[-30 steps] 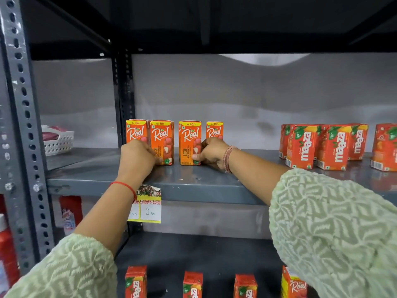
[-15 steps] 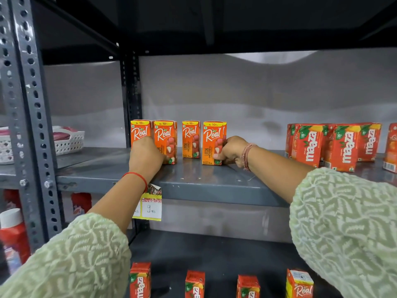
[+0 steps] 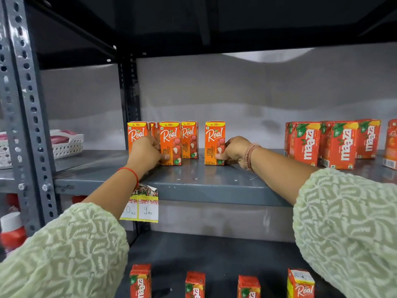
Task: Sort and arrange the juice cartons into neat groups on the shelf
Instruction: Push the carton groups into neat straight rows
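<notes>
Several orange Real litchi cartons stand at the left of the grey middle shelf (image 3: 193, 186). My left hand (image 3: 146, 152) is closed around the front carton (image 3: 170, 143) near the corner post, with another carton (image 3: 136, 133) just behind the hand. A third carton (image 3: 189, 139) stands further back. My right hand (image 3: 234, 150) grips the rightmost Real carton (image 3: 214, 143), which stands apart from the others. A group of red Maaza cartons (image 3: 341, 145) stands at the right of the same shelf.
A white basket (image 3: 68, 144) sits on the neighbouring shelf to the left. A price label (image 3: 141, 206) hangs from the shelf's front edge. On the lower shelf stand Maaza cartons (image 3: 140, 280) and one Real carton (image 3: 300, 283). A red bottle (image 3: 11, 233) is at far left.
My right hand has slid the rightmost Real carton forward and to the right, opening a gap from the others. My left hand stays on the front left carton.
</notes>
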